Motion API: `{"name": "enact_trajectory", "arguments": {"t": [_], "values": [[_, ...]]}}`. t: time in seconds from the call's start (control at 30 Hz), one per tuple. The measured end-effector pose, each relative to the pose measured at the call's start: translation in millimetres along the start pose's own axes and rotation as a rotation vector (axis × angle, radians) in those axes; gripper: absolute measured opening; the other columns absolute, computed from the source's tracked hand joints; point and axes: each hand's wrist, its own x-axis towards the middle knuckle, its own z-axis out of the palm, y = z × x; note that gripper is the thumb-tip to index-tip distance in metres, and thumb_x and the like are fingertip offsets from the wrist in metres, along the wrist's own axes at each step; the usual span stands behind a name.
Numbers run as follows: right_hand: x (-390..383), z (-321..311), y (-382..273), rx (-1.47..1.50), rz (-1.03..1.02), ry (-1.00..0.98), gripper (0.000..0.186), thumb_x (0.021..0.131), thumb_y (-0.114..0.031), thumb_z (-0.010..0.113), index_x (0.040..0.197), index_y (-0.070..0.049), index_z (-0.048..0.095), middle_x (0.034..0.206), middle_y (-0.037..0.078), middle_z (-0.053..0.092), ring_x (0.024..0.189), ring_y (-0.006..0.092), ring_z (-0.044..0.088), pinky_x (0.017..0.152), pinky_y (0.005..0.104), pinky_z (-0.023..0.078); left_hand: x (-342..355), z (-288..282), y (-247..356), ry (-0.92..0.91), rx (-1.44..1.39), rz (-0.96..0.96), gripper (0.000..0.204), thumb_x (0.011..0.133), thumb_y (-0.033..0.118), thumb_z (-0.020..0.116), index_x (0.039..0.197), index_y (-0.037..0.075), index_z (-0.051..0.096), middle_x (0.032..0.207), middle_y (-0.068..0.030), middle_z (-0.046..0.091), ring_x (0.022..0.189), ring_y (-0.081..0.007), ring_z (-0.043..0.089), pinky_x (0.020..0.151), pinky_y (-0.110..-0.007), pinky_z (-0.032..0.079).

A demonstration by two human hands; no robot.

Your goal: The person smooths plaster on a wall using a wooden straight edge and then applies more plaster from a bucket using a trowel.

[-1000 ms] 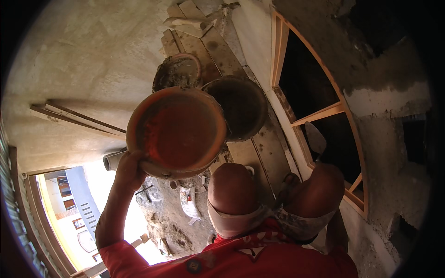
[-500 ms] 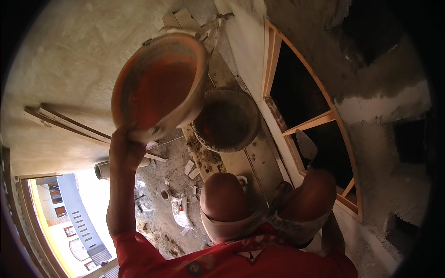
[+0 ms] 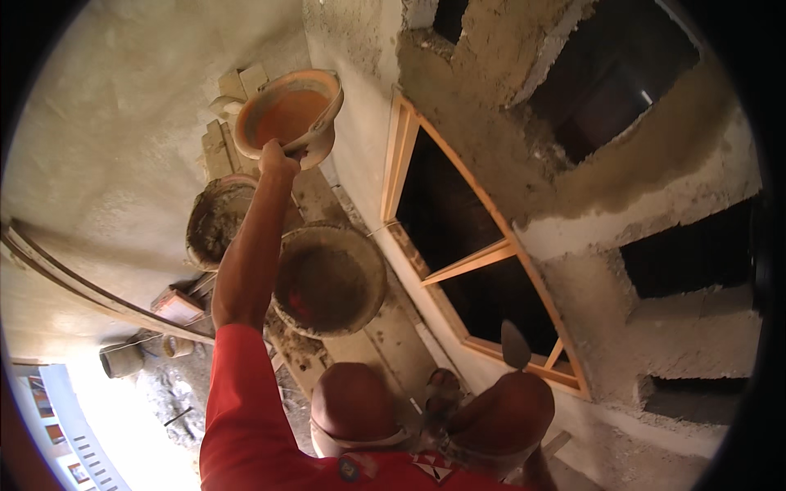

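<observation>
the orange basin (image 3: 286, 116) is held tilted at full reach, as i see it from within the room; the left hand (image 3: 282, 157) pinches its near rim. by my judgement, the lift is done and the release not yet made; no load shows inside. clock directions from this basin: at seven, the caked basin (image 3: 236, 179); between five and six, the dark basin (image 3: 334, 329), resting on boards (image 3: 399, 337); at four, the window frame (image 3: 468, 263). a trowel (image 3: 515, 344) shows past the right knee (image 3: 503, 413); the right hand is hidden, its state i cannot tell.
</observation>
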Motion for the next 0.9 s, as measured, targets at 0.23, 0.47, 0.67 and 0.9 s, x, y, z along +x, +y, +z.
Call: {"name": "enact_trajectory", "arguments": {"t": [0.23, 0.47, 0.67, 0.9], "values": [[-28.7, 59.3, 7.0, 0.115, 0.086, -0.054, 0.045, 0.091, -0.028, 0.065, 0.129, -0.006, 0.056, 0.110, 0.023, 0.067, 0.102, 0.0380, 0.067, 0.087, 0.0458, 0.052, 33.9, -6.9, -19.5, 0.281, -0.330, 0.104, 0.056, 0.089, -0.002, 0.048, 0.142, -0.007, 0.029, 0.134, -0.0310, 0.046, 0.112, -0.0503, 0.060, 0.083, -0.067, 0.059], [-26.4, 66.0, 9.7, 0.161, 0.146, -0.033, 0.045, 0.091, -0.028, 0.065, 0.129, -0.005, 0.055, 0.109, 0.024, 0.067, 0.102, 0.0388, 0.067, 0.086, 0.0465, 0.052, 3.9, 28.8, -43.9, 0.450, -0.432, 0.048, 0.069, 0.089, -0.003, 0.052, 0.149, 0.004, 0.019, 0.145, -0.0270, 0.036, 0.118, -0.0486, 0.056, 0.087, -0.069, 0.057], [-22.6, 67.0, 10.7, 0.162, 0.154, -0.037, 0.046, 0.091, -0.029, 0.065, 0.128, -0.005, 0.055, 0.109, 0.024, 0.067, 0.101, 0.0395, 0.067, 0.085, 0.0470, 0.052, 46.7, -17.2, -35.6, 0.594, -0.322, 0.069, 0.067, 0.091, 0.001, 0.050, 0.149, 0.006, 0.018, 0.145, -0.0252, 0.037, 0.121, -0.0461, 0.056, 0.089, -0.063, 0.060], [-15.5, 38.4, 11.0, 0.120, 0.169, -0.028, 0.046, 0.091, -0.029, 0.064, 0.128, -0.004, 0.055, 0.108, 0.025, 0.067, 0.101, 0.0402, 0.067, 0.085, 0.0476, 0.052, 30.2, -7.5, -51.7, 0.646, -0.349, 0.012, 0.061, 0.092, 0.006, 0.051, 0.148, 0.001, 0.027, 0.147, -0.0203, 0.042, 0.122, -0.0382, 0.058, 0.094, -0.051, 0.058]]}}
